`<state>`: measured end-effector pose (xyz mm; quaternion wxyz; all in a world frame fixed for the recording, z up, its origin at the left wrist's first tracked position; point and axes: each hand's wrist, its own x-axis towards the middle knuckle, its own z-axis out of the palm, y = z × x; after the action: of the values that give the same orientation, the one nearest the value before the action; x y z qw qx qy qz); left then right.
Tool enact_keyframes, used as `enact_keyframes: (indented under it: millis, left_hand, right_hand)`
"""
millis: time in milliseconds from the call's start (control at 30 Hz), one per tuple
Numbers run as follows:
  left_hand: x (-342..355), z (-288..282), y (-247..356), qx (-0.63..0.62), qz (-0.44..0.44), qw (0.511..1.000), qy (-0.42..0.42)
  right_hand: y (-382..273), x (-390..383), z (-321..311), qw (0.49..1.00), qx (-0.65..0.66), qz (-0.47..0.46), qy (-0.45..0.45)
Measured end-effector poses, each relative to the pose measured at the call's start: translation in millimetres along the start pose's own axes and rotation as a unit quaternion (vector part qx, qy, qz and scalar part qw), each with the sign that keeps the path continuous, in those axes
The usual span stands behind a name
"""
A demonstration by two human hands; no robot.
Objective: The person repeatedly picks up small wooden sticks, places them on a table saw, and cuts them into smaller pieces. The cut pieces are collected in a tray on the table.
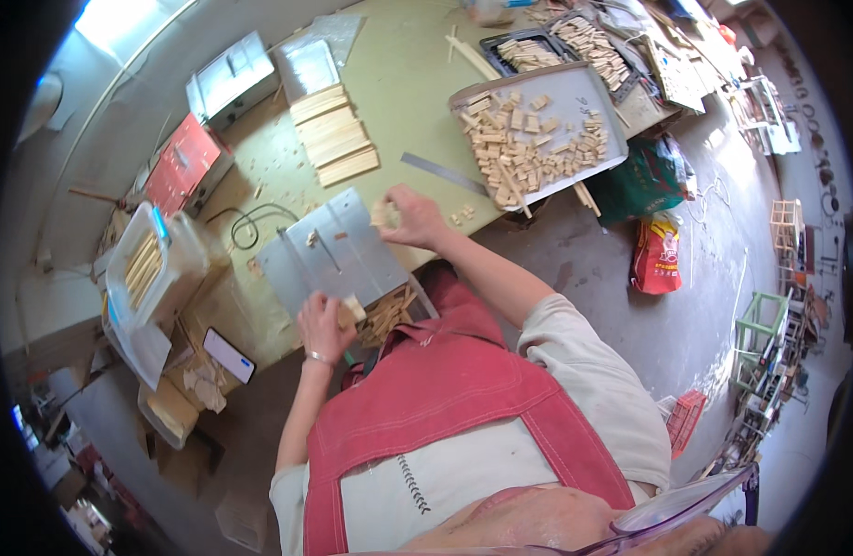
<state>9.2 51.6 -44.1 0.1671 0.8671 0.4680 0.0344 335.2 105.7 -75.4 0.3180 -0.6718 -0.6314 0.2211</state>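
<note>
A grey metal plate with a slot and small wood bits on it lies on the bench in front of me. At its right edge my right hand is closed around small pale wood pieces; how many is unclear. By the plate's near edge, my left hand is closed, its fingers on a small pale wood block. Below the plate, close to my apron, wood offcuts are heaped. Several small cut blocks lie on the bench just right of my right hand.
A shallow tray of cut wood blocks sits at the right bench edge. A steel ruler and flat wood strips lie beyond the plate. To the left are a plastic bin, a phone, a red box and a black cable.
</note>
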Motion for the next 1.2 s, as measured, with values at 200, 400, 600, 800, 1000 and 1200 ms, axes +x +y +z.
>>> enact_keyframes:
  millis: [200,400,600,800,1000,1200]
  left_hand:
    - [-26.2,-17.1,32.1,-0.105,-0.011,0.993,0.044]
    - [-37.2,-7.7,37.2,-0.241,-0.165,0.956,0.04]
    - [-73.6,10.0,25.1,-0.276,-0.261,0.925,-0.005]
    - [-64.8,0.7,51.0,-0.305,-0.329,0.893,0.025]
    - [-68.8,9.4,37.1,-0.3,-0.285,0.908,0.067]
    - [-92.2,13.0,36.7,-0.297,-0.311,0.896,0.108]
  right_hand:
    - [143.1,8.9,-133.5,0.967,-0.059,0.185,0.166]
    - [253.9,41.1,-216.3,0.922,-0.23,0.207,0.232]
    - [305.7,81.5,-229.0,0.911,-0.29,0.178,0.232]
    - [319.9,86.1,-209.3,0.884,-0.153,0.143,0.417]
    - [245.7,91.6,-190.9,0.907,0.009,0.077,0.414]
    - [131.3,90.2,-62.0,0.99,0.073,-0.029,0.116]
